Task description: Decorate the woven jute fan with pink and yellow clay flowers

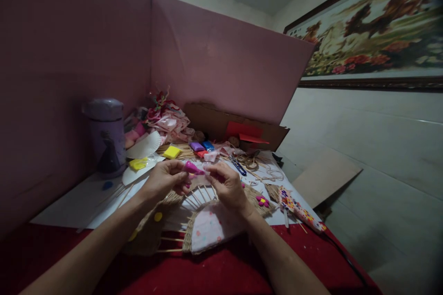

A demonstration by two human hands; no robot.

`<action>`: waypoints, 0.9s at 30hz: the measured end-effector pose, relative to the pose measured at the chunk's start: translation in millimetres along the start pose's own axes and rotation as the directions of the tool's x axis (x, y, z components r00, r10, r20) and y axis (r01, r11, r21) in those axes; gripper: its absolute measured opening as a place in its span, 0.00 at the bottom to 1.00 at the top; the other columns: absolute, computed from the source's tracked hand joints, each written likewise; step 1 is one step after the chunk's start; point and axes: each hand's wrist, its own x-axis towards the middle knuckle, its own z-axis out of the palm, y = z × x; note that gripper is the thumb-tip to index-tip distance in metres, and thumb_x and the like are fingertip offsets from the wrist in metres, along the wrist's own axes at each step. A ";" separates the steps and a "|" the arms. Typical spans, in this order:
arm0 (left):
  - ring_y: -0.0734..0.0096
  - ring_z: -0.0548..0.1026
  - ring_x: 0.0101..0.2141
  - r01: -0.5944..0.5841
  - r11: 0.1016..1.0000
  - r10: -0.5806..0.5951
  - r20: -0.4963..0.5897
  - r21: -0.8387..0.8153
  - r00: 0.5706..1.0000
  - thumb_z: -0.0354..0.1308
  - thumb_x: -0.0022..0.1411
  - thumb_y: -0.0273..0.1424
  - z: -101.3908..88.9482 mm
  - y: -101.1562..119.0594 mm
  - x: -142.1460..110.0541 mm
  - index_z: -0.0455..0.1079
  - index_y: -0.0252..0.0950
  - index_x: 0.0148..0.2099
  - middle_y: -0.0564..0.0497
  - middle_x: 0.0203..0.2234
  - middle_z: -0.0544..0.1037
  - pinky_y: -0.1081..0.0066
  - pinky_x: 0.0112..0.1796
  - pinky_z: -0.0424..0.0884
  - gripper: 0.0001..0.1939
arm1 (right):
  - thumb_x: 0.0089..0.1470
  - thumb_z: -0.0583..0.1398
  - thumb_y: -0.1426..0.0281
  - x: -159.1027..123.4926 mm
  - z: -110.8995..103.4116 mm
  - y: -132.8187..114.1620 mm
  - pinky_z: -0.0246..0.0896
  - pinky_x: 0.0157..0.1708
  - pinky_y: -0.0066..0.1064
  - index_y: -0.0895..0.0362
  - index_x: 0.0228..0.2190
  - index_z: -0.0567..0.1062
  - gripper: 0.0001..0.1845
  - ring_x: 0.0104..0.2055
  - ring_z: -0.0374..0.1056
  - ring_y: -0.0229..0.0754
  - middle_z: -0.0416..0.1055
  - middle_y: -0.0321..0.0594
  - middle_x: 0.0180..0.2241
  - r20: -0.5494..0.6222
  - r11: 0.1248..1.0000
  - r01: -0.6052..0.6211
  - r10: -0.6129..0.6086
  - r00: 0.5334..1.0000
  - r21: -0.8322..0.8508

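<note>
My left hand (168,178) pinches a magenta lump of modelling clay (194,168) that seems to sit in clear plastic. Closed fingers of my right hand (228,185) grip its other end, where the wrapping looks see-through. Both hands hover over a fan-shaped weaving of twine and thin sticks (173,239), with a pale spotted fabric panel (214,228) at its middle. A magenta clay flower with a yellow centre (262,201) sits on the right side of the weave. On its left side is a yellow clay dot (158,217). My forearms and hands hide part of the weave.
Yellow (172,151), purple (197,146) and blue clay packs (208,145) lie behind my hands. Blue-handled scissors (238,166) rest right of them. A patterned glue gun (301,212) with a cord lies right. A lilac flask (105,138) stands left; cardboard (207,117) leans behind.
</note>
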 end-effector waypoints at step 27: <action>0.73 0.72 0.15 0.053 0.998 -0.055 0.071 0.023 0.996 0.60 0.47 0.39 16.7 -14.0 -3.3 0.64 0.31 0.27 0.51 0.17 0.75 0.76 0.16 0.67 0.15 | 0.48 0.60 0.73 -3.6 8.6 1.4 0.52 0.31 0.27 0.57 0.21 0.68 0.06 0.30 0.58 0.36 0.61 0.34 0.26 0.131 0.994 -0.105 0.106 0.986 -0.020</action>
